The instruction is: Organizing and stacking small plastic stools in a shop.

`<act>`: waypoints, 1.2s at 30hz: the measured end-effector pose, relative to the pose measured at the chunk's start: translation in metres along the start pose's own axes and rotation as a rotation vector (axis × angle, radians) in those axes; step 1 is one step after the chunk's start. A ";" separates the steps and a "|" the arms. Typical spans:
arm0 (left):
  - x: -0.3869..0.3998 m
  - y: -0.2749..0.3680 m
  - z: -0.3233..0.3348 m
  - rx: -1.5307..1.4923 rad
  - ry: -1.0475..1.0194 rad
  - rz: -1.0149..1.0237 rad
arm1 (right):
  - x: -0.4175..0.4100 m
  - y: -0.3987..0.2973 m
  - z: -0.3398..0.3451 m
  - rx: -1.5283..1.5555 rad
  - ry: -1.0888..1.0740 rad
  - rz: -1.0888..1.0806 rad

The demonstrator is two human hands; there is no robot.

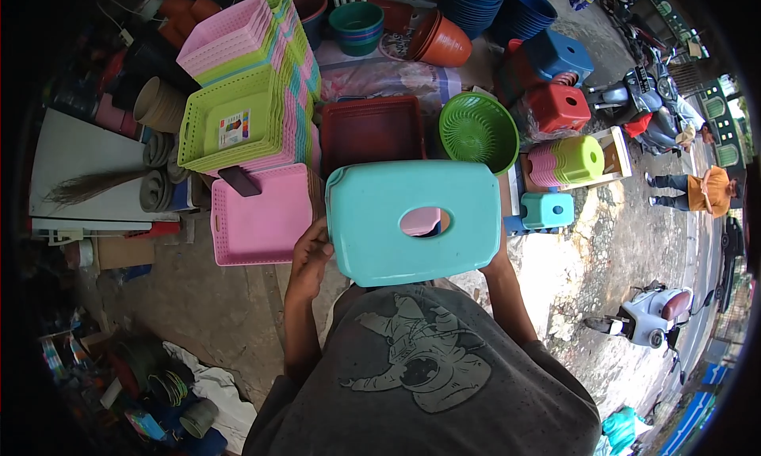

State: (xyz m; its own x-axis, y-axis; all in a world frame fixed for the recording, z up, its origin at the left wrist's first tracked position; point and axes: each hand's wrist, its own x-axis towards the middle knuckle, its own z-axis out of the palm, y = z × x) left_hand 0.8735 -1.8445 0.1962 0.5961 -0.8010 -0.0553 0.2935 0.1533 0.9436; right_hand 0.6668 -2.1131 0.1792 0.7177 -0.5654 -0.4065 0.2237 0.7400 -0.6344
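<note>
A turquoise plastic stool is held up before my chest, its seat with an oval hole facing the camera. My left hand grips its left edge, thumb and fingertips visible. On the opposite side, my right hand holds the stool from behind; its fingers are hidden by the seat. Beyond the stool lie a dark red plastic tray and a round green plastic basket. A pink plastic basket sits left of the stool, with a dark phone-like object on its far rim.
Tall stacked baskets stand at left. Plastic stools line the right, including a small turquoise one. Orange pots and blue buckets are at the back. Scooters and a person in orange are farther right.
</note>
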 end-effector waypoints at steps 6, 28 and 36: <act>-0.006 -0.010 -0.001 -0.150 0.291 -0.257 | -0.013 -0.006 0.044 -0.636 0.208 -0.235; 0.083 -0.031 0.150 0.119 -0.533 -0.380 | -0.144 0.020 -0.064 -0.095 0.538 -0.291; 0.094 -0.090 0.264 0.242 -0.916 -0.352 | -0.217 0.017 -0.136 0.085 0.795 -0.475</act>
State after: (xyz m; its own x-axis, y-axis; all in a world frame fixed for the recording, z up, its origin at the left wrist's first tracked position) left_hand 0.7056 -2.0866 0.1925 -0.3287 -0.9296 -0.1669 0.1221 -0.2171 0.9685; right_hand 0.4249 -2.0276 0.1676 -0.1176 -0.8761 -0.4675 0.4485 0.3732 -0.8121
